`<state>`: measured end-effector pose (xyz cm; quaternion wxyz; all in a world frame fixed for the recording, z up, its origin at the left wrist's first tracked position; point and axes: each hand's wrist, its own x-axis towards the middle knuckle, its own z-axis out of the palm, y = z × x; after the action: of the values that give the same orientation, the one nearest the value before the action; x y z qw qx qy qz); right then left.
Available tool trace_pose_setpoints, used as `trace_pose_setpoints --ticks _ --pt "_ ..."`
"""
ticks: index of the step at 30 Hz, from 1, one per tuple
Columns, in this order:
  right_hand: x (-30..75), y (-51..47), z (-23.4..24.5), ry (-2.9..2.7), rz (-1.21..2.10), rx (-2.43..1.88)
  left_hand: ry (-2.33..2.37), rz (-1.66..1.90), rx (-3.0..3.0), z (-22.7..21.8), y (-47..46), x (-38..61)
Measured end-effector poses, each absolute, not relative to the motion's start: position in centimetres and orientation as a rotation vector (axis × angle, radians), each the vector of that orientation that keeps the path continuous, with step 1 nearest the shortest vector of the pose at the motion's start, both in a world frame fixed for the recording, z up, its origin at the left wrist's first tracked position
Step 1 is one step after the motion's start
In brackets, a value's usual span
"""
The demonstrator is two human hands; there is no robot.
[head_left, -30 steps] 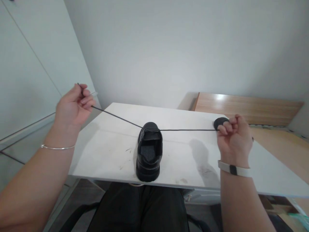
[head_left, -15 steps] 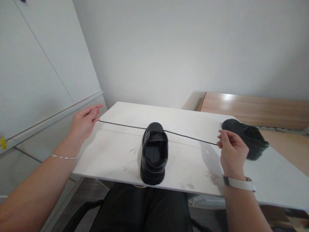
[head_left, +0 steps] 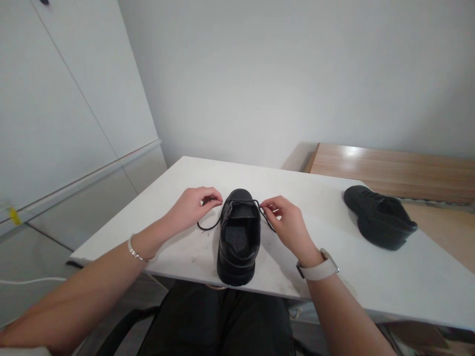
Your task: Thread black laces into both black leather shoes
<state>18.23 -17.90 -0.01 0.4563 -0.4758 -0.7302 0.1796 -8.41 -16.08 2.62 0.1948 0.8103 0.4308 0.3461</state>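
A black shoe point(head_left: 238, 237) stands on the white table point(head_left: 322, 257) with its heel toward me, near the front edge. A thin black lace point(head_left: 208, 226) runs through its front eyelets and hangs slack on both sides. My left hand point(head_left: 193, 206) is just left of the shoe's opening, fingers pinched on the left part of the lace. My right hand point(head_left: 286, 222) is just right of the opening, fingers pinched on the right part of the lace. Both hands hover close to the shoe's tongue.
A second black shoe point(head_left: 378, 216) lies on the table's right side. Behind it is a wooden surface point(head_left: 389, 168). White cabinet panels point(head_left: 63, 113) stand to the left, a plain wall behind. My dark-trousered lap point(head_left: 218, 321) is under the table edge.
Both hands have come in from wide apart to either side of the shoe's opening. The lace, stretched taut before, now hangs slack in loops beside the shoe.
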Motion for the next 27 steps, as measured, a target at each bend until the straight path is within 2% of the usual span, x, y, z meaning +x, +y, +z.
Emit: trace_pose_setpoints --ticks 10,27 --pt "18.1 -17.9 -0.1 -1.876 0.382 -1.166 1.163 0.994 2.128 1.8 -16.2 -6.7" --pt "17.0 -18.0 -0.6 -1.899 0.295 -1.167 1.130 1.102 2.525 1.0 -15.4 -7.2"
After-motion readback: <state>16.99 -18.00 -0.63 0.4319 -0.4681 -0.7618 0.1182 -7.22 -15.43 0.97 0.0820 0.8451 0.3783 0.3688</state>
